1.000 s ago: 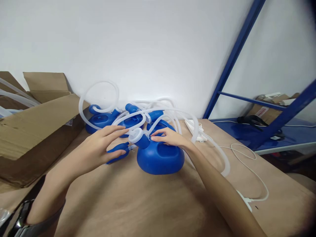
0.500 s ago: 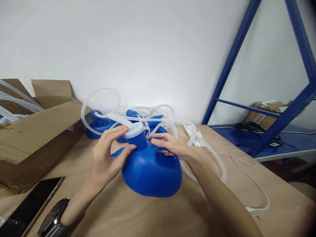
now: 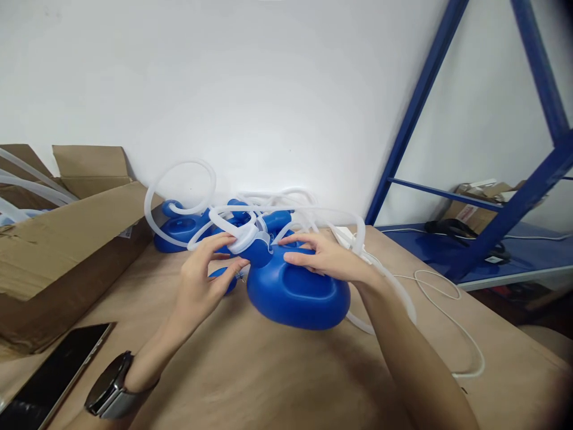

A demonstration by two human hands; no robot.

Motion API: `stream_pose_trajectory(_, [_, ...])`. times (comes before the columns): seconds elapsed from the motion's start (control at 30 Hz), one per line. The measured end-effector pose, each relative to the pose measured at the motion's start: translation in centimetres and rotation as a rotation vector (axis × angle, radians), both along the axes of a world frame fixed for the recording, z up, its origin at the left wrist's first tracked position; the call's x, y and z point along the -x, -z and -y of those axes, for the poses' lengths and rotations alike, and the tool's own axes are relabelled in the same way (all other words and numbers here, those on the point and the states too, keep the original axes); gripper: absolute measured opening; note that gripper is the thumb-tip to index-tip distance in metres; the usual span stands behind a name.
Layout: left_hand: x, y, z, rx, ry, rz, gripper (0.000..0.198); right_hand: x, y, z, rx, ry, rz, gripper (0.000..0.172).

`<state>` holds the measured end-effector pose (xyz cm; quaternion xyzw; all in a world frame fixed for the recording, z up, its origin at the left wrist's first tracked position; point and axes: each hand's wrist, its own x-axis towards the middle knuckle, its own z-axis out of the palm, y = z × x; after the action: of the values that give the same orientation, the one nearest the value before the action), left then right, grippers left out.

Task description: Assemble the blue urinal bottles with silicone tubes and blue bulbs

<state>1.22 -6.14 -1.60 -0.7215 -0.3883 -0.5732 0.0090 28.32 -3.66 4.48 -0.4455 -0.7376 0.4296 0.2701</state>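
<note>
A blue plastic bottle [image 3: 298, 301] with a moulded handle lies tilted over the table, its neck pointing up and left. A white cap [image 3: 245, 239] sits on the neck, with a clear hose [image 3: 219, 218] running from it. My left hand [image 3: 203, 275] pinches the neck and cap between thumb and fingers. From the right, my right hand [image 3: 322, 255] holds the bottle at its handle; the fingertips behind the handle are hidden. A small blue part [image 3: 226, 280] shows behind my left fingers.
Other blue bottles [image 3: 179, 230] with coiled hoses lie against the wall. An open cardboard box [image 3: 67, 251] stands at left, near a phone [image 3: 56, 373]. Behind my right hand is a white power strip [image 3: 344, 236] with a cable; a blue shelf [image 3: 421, 113] stands at right.
The bottle has tipped, its neck leaning further left and its body swinging right and up. The hose by the cap has bent into a loop. Both hands have stayed on the bottle.
</note>
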Motion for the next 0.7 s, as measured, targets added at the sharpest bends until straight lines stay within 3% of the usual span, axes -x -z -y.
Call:
stream_pose_trajectory(0.1, [1.5,-0.1,-1.6,0.106,-0.110,-0.165,0.038,-2.4,-1.5,1.0,-0.120,0.110,-0.022,0.059])
stream_pose_trajectory(0.17, [3.1,0.3,-2.6,0.313,-0.127,-0.343,0.047,-4.2,-2.1,1.4,-0.144,0.193,-0.106,0.064])
stream_pose_trajectory(0.3, [6.1,2.6,-4.2,0.684,0.088,-0.677,0.075,-6.8,-2.6,1.5,-0.232,0.323,-0.271,0.071])
stream_pose_trajectory(0.4, [6.6,4.7,-4.9,0.765,0.175,-0.698,0.095,-7.3,-2.7,1.3,-0.297,0.350,-0.344,0.072])
stream_pose_trajectory(0.47, [6.0,5.4,-5.2,0.775,0.187,-0.647,0.094,-7.3,-2.7,1.2,-0.315,0.350,-0.372,0.072])
stream_pose_trajectory(0.57, [4.6,4.9,-5.3,0.772,0.243,-0.537,0.081,-7.2,-2.6,1.0,-0.311,0.342,-0.416,0.075])
stream_pose_trajectory(0.63, [3.9,3.7,-4.9,0.779,0.256,-0.446,0.073,-7.2,-2.6,0.8,-0.298,0.342,-0.438,0.076])
stream_pose_trajectory(0.7, [3.4,2.0,-4.0,0.768,0.185,-0.355,0.070,-7.2,-2.5,0.7,-0.275,0.341,-0.445,0.077])
